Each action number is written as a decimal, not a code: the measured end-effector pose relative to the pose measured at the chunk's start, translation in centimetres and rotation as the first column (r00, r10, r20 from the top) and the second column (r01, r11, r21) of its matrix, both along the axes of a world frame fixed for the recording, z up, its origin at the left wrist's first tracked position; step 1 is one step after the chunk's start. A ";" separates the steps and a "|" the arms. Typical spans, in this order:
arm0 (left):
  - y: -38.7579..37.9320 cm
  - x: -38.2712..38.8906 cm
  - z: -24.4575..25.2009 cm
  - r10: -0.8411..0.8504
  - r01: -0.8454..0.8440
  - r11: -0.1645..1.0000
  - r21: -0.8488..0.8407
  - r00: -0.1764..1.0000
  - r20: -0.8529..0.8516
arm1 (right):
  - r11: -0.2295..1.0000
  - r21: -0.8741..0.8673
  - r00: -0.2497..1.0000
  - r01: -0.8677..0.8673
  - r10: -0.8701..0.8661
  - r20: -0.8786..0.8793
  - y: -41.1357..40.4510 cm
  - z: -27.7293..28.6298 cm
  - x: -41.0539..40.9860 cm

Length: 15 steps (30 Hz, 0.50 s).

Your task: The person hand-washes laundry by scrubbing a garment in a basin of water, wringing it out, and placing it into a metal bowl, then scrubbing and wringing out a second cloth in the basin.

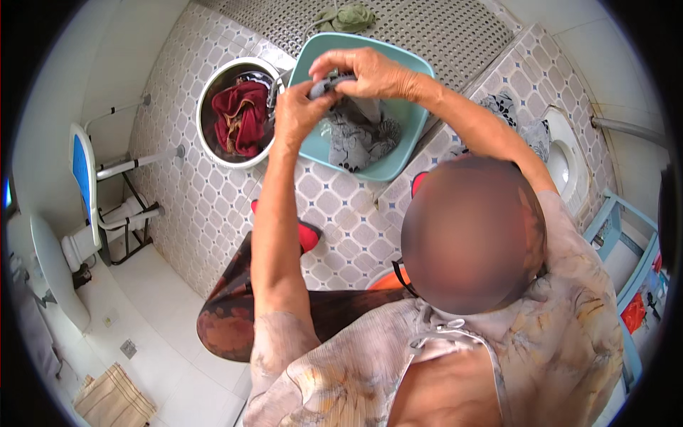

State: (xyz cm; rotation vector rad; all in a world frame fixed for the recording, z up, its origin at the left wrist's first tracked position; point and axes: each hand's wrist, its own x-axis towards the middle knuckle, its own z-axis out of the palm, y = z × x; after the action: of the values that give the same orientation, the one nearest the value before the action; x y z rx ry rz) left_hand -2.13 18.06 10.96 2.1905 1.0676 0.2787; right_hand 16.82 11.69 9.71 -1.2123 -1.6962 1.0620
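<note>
Both of my hands are over a teal plastic basin (397,165) and grip a grey patterned cloth garment (355,136). My left hand (301,109) pinches a rolled grey edge of it at the basin's left side. My right hand (368,72) holds the same edge a little farther right, its fingers curled over it. The rest of the garment hangs and lies in the basin, its floral print showing. Left of the basin stands a round white-rimmed tub (205,144) with a dark red cloth (243,117) in dark water.
A green cloth (349,18) lies on the perforated mat (453,32) beyond the basin. Grey printed cloths (501,109) lie beside the squat toilet (565,165) at right. A blue-backed folding seat (82,176) stands at left. Part of an orange basin (387,280) shows near my legs.
</note>
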 end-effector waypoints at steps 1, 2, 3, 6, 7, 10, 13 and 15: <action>0.4 -0.1 1.0 -0.012 0.012 0.999 0.033 1.000 -0.003 | 0.998 0.010 0.997 0.062 -0.061 -0.040 0.0 0.8 0.0; 0.4 -0.4 1.9 0.027 -0.027 1.000 0.005 1.000 -0.014 | 0.995 0.067 0.996 0.079 -0.077 -0.037 -0.3 1.4 0.2; 0.3 -0.3 2.6 0.037 -0.037 0.999 0.010 0.999 -0.014 | 0.995 0.072 0.997 0.069 -0.067 -0.038 -0.7 1.3 0.5; -0.1 0.4 6.1 -0.031 0.002 0.983 0.185 0.987 0.159 | 0.998 0.068 0.964 0.014 -0.032 0.263 -1.1 1.1 2.3; -0.3 1.0 7.5 -0.058 0.028 0.988 0.149 0.977 0.206 | 0.998 0.070 0.963 0.009 -0.027 0.270 -1.3 0.7 3.3; -0.8 1.1 12.0 -0.056 0.009 0.985 0.175 0.962 0.266 | 0.997 0.010 0.814 -0.080 0.059 0.578 -1.4 1.4 4.5; -1.2 0.6 16.5 -0.120 0.032 0.974 0.223 0.913 0.391 | 0.998 0.043 0.886 -0.043 0.019 0.463 -2.1 1.5 4.7; -1.9 0.7 19.4 -0.075 0.010 0.987 0.159 0.909 0.409 | 0.989 0.142 0.887 -0.044 -0.027 0.461 -1.6 1.1 4.9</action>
State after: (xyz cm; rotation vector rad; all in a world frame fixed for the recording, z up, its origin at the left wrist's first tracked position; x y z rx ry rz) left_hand -1.42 16.20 30.33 2.1491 0.7788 0.7922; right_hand 21.75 10.09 10.86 -1.4394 -2.0995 0.6612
